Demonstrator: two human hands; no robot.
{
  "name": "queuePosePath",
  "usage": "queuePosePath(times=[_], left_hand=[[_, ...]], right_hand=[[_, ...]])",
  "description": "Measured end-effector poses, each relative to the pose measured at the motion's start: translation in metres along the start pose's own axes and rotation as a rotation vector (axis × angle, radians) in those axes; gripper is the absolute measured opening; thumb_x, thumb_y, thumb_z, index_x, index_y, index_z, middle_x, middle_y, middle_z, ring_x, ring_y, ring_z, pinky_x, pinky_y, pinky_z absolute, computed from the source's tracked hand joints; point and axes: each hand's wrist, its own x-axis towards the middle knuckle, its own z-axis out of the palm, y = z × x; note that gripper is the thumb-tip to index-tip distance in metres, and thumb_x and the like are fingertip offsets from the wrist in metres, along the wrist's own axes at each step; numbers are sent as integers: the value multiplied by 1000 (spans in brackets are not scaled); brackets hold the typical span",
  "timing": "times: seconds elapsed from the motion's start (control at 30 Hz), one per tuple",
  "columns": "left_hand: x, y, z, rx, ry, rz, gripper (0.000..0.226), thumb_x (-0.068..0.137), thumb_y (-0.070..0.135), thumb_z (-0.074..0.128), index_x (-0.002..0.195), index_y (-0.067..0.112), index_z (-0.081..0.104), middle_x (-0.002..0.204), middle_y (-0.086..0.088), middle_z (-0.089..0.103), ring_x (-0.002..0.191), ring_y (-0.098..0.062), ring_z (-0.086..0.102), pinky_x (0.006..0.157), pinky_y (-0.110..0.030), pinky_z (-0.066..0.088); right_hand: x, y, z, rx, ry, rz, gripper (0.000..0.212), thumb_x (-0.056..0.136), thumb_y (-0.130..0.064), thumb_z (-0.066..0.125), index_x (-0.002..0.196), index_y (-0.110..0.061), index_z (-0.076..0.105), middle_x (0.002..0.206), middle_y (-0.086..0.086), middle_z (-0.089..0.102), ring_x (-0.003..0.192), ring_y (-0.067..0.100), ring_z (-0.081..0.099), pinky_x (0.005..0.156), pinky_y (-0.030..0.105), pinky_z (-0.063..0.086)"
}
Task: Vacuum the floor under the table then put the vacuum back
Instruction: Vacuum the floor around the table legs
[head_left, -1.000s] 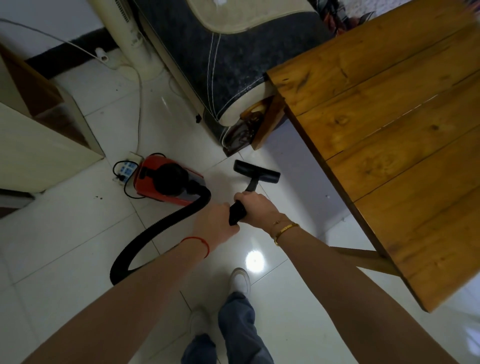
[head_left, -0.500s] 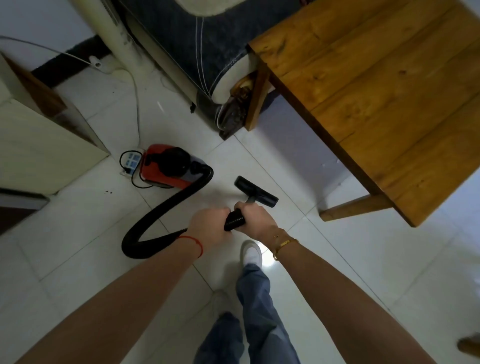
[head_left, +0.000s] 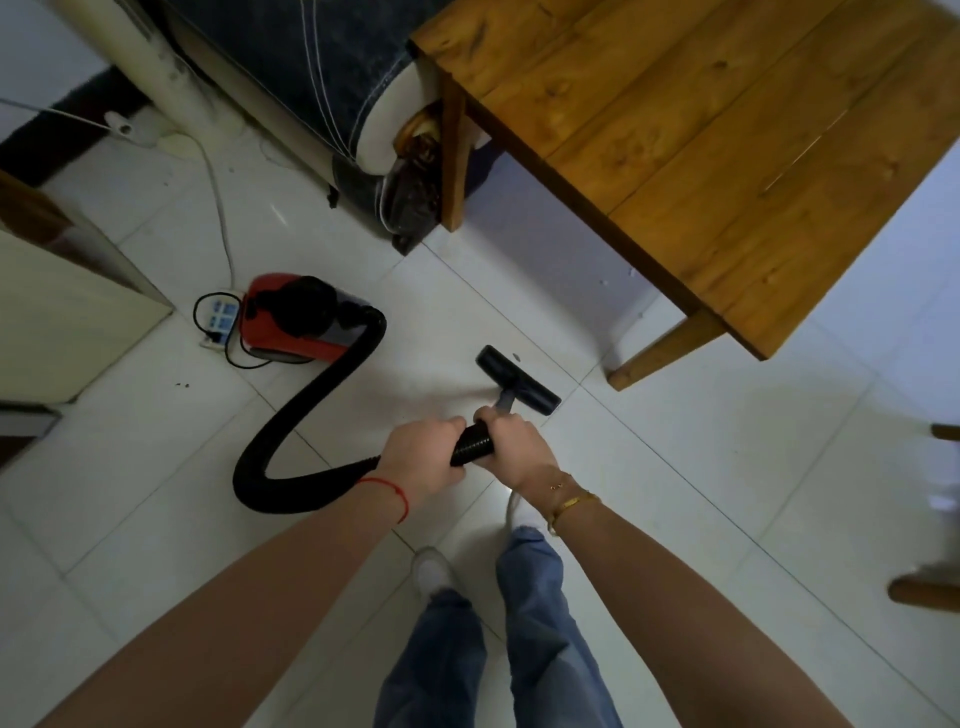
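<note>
Vacuum (head_left: 291, 319) nozzle (head_left: 519, 380) drawn back from table (head_left: 727, 130); both hands still grip hose (head_left: 311, 405).

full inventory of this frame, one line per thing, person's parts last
vacuum: 1, red and black, on the floor at left
hose: 1, black, curves from the vacuum to both hands
nozzle: 1, black, on the tile short of the table
table: 1, brown wood, upper right
power strip: 1, white and blue, on the floor left of the vacuum
cable: 1, white, runs along the floor to the power strip
sofa: 1, dark with white trim, top centre
cabinet: 1, cream, left edge
floor: white tiles
left hand: 1, red string on the wrist, grips the hose
right hand: 1, gold bracelet on the wrist, grips the hose near the nozzle
legs: 2, blue jeans, white shoes, bottom centre
</note>
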Motion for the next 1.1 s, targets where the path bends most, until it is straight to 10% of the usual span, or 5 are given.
queuePosePath(times=[1.1], left_hand=[[93,85,-17,-154,16,-56,22,79,29,61,94,16,52,77,4,52,71,-20,54,60,-25,34]], right_hand=[[37,100,-83,-92,-41,-52,31,81,-20,69,108,-13,54,104,8,60,89,30,61,72,32,48]])
